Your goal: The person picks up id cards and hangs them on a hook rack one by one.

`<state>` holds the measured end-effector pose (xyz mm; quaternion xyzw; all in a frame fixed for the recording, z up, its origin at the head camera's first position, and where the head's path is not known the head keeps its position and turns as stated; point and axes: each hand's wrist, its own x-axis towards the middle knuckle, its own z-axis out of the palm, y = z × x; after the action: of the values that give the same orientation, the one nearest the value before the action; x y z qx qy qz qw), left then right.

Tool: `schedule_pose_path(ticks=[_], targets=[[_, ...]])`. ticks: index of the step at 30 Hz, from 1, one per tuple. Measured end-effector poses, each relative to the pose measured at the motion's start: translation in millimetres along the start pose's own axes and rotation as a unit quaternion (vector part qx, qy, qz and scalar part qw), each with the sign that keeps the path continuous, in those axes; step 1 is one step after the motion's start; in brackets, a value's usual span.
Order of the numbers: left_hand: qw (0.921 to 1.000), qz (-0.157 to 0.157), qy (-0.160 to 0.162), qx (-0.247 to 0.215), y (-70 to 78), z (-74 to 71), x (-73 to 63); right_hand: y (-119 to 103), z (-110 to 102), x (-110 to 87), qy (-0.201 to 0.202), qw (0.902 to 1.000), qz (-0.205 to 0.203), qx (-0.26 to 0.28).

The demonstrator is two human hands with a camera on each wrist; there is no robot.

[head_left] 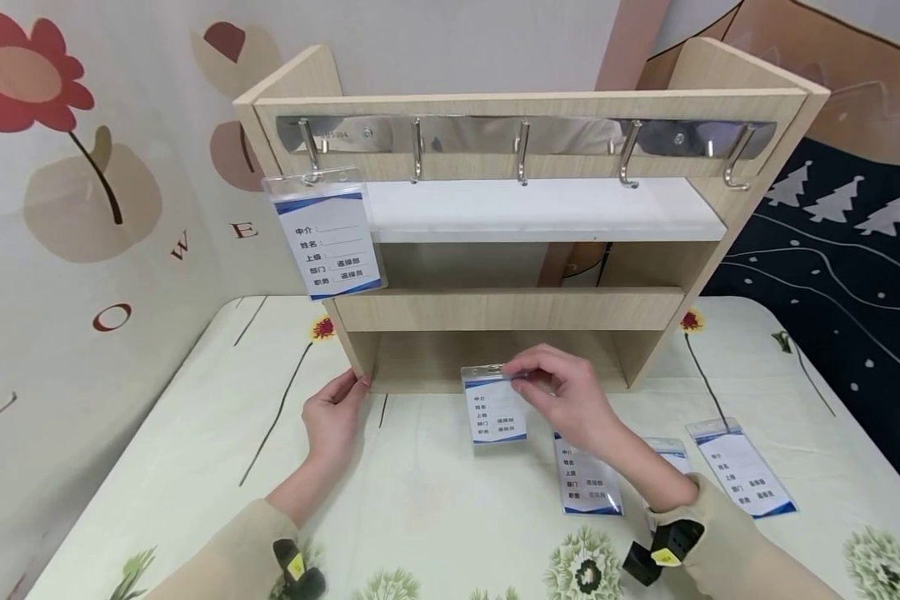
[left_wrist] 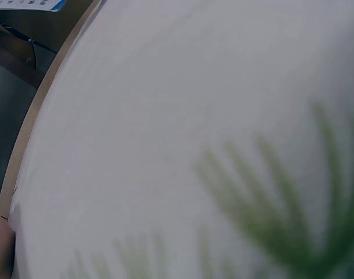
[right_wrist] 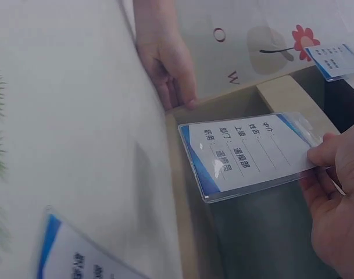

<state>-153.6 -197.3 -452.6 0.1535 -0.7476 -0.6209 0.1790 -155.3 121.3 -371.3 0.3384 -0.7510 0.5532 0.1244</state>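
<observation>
My right hand [head_left: 566,392] pinches a clear badge holder [head_left: 495,412] by its top edge, between thumb and fingers. The badge, a white card with blue corners and printed lines, hangs in front of the shelf's lowest opening, and the right wrist view shows its printed face. At the lower left corner of the wooden shelf [head_left: 510,310], my left hand [head_left: 333,425] grips the edge with thumb and fingertips. Another badge [head_left: 330,242] hangs from the leftmost hook [head_left: 309,146] of the metal rail across the shelf's top.
Right of the held badge, a badge [head_left: 587,479] lies on the flowered tablecloth [head_left: 435,500]. Another badge [head_left: 671,452] is partly hidden by my right forearm, and a further badge [head_left: 746,475] lies at the right. Several bare hooks [head_left: 522,154] follow along the rail.
</observation>
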Motion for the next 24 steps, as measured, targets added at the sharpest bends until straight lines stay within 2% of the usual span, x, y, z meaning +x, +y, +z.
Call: schedule_pose_path(ticks=[11,24], targets=[[1.0000,-0.004,-0.006,-0.006,-2.2,0.2,1.2,-6.5,-5.6,15.7,0.019,0.9996,-0.020,-0.008],[0.9999,-0.003,-0.008,-0.005,-0.7,0.1,1.0,-20.0,5.3,34.0,0.050,0.9975,-0.039,0.031]])
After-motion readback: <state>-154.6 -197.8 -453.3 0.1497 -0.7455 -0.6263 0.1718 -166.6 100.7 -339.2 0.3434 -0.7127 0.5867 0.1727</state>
